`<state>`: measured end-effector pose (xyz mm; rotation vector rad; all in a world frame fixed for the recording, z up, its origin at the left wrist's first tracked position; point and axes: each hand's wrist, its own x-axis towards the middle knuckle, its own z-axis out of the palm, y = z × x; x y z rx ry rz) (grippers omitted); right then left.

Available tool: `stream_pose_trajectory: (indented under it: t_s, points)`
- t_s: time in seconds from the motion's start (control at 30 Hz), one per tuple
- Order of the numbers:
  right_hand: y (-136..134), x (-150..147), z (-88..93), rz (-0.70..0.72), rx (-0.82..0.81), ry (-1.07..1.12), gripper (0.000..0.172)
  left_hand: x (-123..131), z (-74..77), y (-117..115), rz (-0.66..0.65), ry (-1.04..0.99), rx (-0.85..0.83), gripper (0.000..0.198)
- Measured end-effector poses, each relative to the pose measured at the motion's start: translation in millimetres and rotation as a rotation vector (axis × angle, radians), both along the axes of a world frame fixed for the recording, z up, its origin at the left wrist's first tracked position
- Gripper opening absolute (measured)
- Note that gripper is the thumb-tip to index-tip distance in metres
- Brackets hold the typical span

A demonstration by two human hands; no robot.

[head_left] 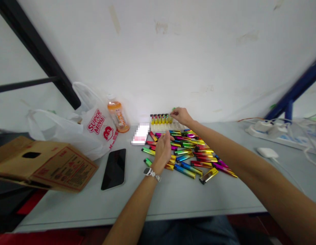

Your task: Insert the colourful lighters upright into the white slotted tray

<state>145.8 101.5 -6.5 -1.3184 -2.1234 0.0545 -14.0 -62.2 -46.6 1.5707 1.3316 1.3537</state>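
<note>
Many shiny two-tone lighters (184,152) in red, green, blue, purple and gold lie in a loose pile on the table. Behind them, against the wall, sits a white rack with holes (160,127). A row of yellow lighters (159,119) stands upright along its back edge. At the right end of that row, my right hand (182,115) has its fingertips pinched at the top of a yellow lighter (170,119). My left hand (163,149) hovers at the pile's left side, fingers stretched forward; its palm side is partly hidden.
Left of the pile are a pixelated white item (140,134), a black phone (114,169), an orange drink bottle (118,116), a white plastic bag (94,126) and a cardboard box (63,166). A power strip (277,134) with cables and a white charger (267,152) lie right.
</note>
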Motion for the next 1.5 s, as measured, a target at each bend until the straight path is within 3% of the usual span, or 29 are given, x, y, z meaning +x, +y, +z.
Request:
stream_pose_trajectory:
  t_s: [0.2,0.3,0.4,0.5,0.63,0.77,0.87,0.93,1.03,1.17,1.37,1.5]
  points:
    - [-38.8,-5.8,-3.8,-0.158,-0.01,-0.338,0.047,1.0,2.4,-2.1,-0.004,0.0,-0.015,0.056]
    - [-56.3,-6.5,-13.4,-0.2,-0.078,-0.356,0.064,1.5,2.5,-3.1,-0.013,0.024,0.001,0.056]
    - [-68.2,-5.9,-15.5,-0.204,-0.101,-0.3,0.069,2.6,1.8,-2.5,-0.011,0.046,0.013,0.056]
    - [-80.7,-1.2,-7.5,-0.167,-0.04,-0.203,0.062,4.0,1.0,-0.6,-0.019,0.066,0.011,0.057]
    - [-115.1,15.2,2.9,-0.024,0.02,-0.092,0.037,6.3,2.3,0.0,-0.026,0.135,0.041,0.057]
    - [-176.4,39.5,2.5,-0.005,0.056,0.049,0.018,9.8,3.5,-3.1,-0.054,0.269,0.124,0.054]
    - [-228.2,58.3,1.2,0.068,-0.009,0.048,0.005,13.1,2.4,-5.0,-0.065,0.338,0.179,0.051]
    - [-257.0,68.9,1.2,0.142,-0.115,-0.013,0.017,15.4,1.6,-5.2,-0.074,0.37,0.2,0.049]
    - [-282.3,78.2,-0.1,0.136,-0.227,-0.125,0.025,18.4,1.1,-4.4,-0.097,0.431,0.202,0.046]
    - [-282.9,78.5,-7.2,0.11,-0.268,-0.21,0.022,20.0,1.1,-3.8,-0.106,0.462,0.203,0.042]
    - [-254.7,69.5,-12.7,0.153,-0.178,-0.224,0.006,17.6,0.4,-3.1,-0.078,0.414,0.212,0.043]
    - [-226.4,56.0,-7.1,0.123,-0.161,-0.054,0.027,18.4,4.2,-5.4,-0.083,0.368,0.22,0.043]
